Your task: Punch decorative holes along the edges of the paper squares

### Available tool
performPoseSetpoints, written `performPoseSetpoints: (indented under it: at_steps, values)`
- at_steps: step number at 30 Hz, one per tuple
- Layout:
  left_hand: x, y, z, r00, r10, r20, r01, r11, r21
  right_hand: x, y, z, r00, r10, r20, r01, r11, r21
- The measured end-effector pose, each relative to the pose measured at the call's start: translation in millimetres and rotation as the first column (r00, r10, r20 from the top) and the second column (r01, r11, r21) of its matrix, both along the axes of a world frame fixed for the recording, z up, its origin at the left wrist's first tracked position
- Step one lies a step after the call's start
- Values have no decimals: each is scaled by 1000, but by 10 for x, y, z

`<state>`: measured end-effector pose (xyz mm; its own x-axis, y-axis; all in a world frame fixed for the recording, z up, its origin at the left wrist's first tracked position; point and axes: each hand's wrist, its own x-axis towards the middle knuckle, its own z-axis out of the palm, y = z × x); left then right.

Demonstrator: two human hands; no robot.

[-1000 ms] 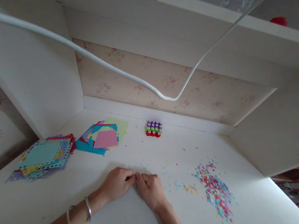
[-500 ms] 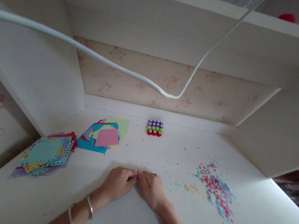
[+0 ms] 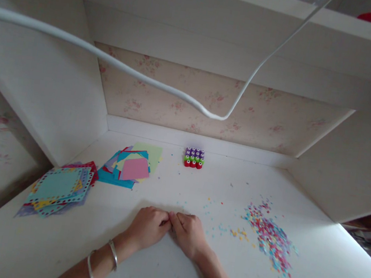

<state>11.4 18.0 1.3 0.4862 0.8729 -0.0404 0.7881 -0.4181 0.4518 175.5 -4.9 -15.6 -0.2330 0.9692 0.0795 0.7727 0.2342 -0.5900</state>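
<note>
My left hand (image 3: 150, 226) rests on the white desktop with its fingers curled closed, and two silver bangles (image 3: 112, 255) circle that wrist. Against it lies my right hand (image 3: 189, 234), also curled closed, the thumbs and knuckles of both meeting in the middle. Nothing shows in either hand, though the insides of the fingers are hidden. Beyond them a tight block of small craft punches (image 3: 194, 158) in purple, green and red stands near the back wall. Scattered paper confetti (image 3: 270, 237) lies to the right of my right hand.
On the left is a stack of square papers with punched borders (image 3: 58, 184). Behind it lies a loose pile of coloured paper sheets (image 3: 136, 169). A white cable (image 3: 164, 90) hangs across the front, below a shelf (image 3: 284, 8). White panels (image 3: 353, 165) enclose both sides.
The view has shifted very slightly. Both hands stay together in the same place, and the papers, punches and confetti have not moved.
</note>
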Motion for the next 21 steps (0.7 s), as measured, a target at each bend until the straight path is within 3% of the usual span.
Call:
performPoseSetpoints:
  at_steps: [21]
  values:
    - [-11,-4,-8,1000,-24,-6,24,999,22,-5,13,-26,1000,2,3,-2,1000,27]
